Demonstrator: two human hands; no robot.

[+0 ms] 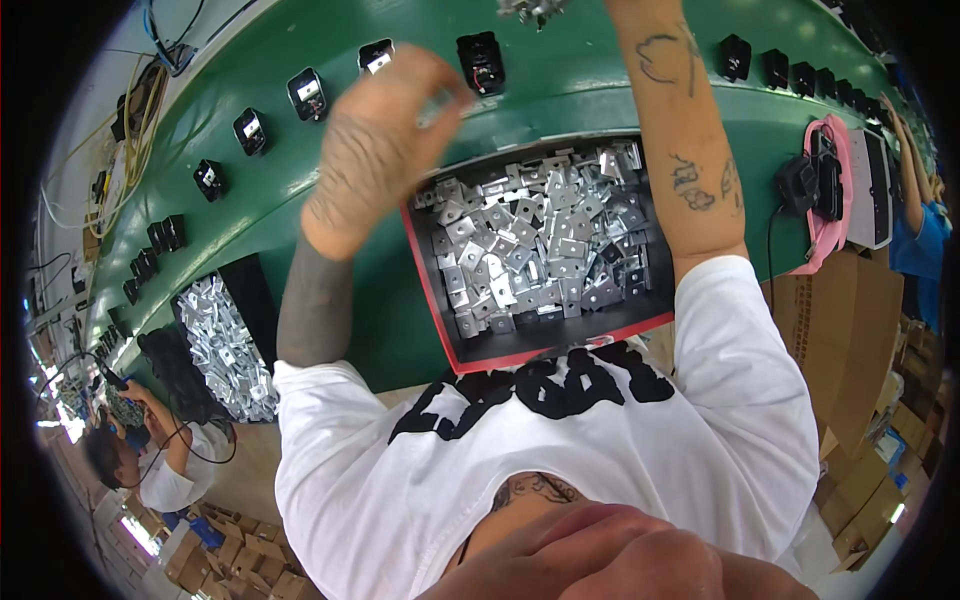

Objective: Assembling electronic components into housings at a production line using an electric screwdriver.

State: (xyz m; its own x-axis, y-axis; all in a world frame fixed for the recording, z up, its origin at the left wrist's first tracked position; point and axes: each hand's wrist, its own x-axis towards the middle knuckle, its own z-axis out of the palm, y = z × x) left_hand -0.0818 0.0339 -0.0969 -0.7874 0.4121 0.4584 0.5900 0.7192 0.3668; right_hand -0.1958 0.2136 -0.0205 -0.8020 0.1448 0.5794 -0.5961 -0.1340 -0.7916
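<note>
My left hand (385, 140) is raised over the green table beside a row of small black housings, blurred by motion. Its fingers are curled, with a gap between thumb and forefinger, and nothing shows in it. Close to its fingers are a black housing (483, 64) and another housing with a light piece inside (376, 56). My right forearm (685, 140) reaches over the right side of a red-rimmed black box (436, 305) and leaves at the upper edge, so that hand is cut off. A clump of metal pieces (534, 10) shows there, left of my wrist. Bent metal brackets (540, 245) fill the box.
More black housings (250, 131) curve away along the table (380, 330) on both sides. A second black box of metal brackets (228, 350) stands at left. At right lie a pink bag (830, 190) and cardboard boxes (835, 330). Other people (165, 455) sit at both sides.
</note>
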